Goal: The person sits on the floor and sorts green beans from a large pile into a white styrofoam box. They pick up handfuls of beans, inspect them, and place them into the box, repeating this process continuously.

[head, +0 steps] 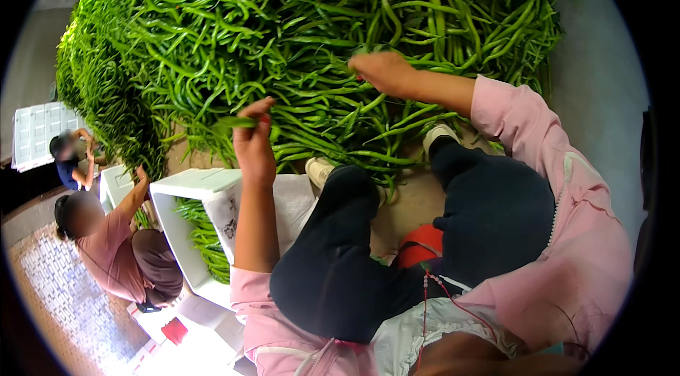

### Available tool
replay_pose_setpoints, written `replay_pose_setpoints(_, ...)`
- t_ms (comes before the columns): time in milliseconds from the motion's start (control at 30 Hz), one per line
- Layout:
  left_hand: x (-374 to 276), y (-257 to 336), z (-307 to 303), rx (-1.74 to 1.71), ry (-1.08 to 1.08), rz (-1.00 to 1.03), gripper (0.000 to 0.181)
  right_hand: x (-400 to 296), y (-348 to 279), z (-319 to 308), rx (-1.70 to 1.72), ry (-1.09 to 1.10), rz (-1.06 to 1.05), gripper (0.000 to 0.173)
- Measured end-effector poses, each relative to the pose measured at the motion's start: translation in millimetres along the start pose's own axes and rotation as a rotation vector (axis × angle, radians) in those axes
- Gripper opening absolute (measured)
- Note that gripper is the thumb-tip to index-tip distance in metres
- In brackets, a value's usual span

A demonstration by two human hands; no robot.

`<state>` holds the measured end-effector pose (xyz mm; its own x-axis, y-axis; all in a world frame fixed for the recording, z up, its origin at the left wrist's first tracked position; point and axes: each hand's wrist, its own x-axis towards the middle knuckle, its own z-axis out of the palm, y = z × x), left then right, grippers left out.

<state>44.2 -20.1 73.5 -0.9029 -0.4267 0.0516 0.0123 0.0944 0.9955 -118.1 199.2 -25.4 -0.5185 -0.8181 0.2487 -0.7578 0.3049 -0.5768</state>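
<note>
A large heap of long green chili peppers [319, 20] spreads in front of me. My left hand [254, 147] is raised at the heap's near edge, with a green chili pepper [237, 122] between thumb and fingers, blurred at its far end. Over the middle of the heap, my right hand [385, 72] has its fingers curled in. Blurred green shows at its fingertips, and I cannot tell whether it is a held pepper or the heap behind. Left of my knees, a white foam box [196, 185] lies open towards me with green peppers [210, 240] inside.
My shoes [319, 170] touch the heap's near edge. Something red [422, 243] shows between my legs. At left, a person in a pink top [109, 264] reaches to the peppers; another person [74, 161] sits beyond, near a white crate [42, 131]. A grey wall [595, 68] bounds the right.
</note>
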Motion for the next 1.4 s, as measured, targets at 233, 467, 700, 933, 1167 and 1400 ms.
replay_pose_setpoints(233, -10.4, -9.2, 71.3, 0.834, -0.569, 0.676, 0.007, 7.2, -27.3, -29.4, 1.038, -0.075, 0.584, 0.022)
replay_pose_setpoints(467, -15.3, -22.3, 84.4, 0.829, -0.724, 0.701, 0.012, 2.5, -40.1, 4.4, 1.701, -0.301, 0.711, 0.032)
replay_pose_setpoints(700, 2.8, -22.4, 97.6, -0.037, -0.287, -0.556, 0.043, 10.1, -13.5, -6.4, 1.647, 0.044, 0.805, 0.018)
replay_pose_setpoints(933, -6.9, -41.3, 107.4, -0.442, -0.275, -0.626, 0.037, 2.8, 4.0, -22.0, 1.743, 0.096, 0.910, 0.024)
replay_pose_setpoints(1167, -13.9, -46.0, 114.2, -0.509, -0.347, -0.673, 0.036, 1.4, 5.2, -15.4, 1.893, 0.079, 0.916, 0.035)
replay_pose_setpoints(1400, -24.4, -49.4, 111.8, -0.431, -0.304, -0.639, 0.038, 14.4, -25.4, -15.9, 1.953, 0.155, 0.899, 0.022)
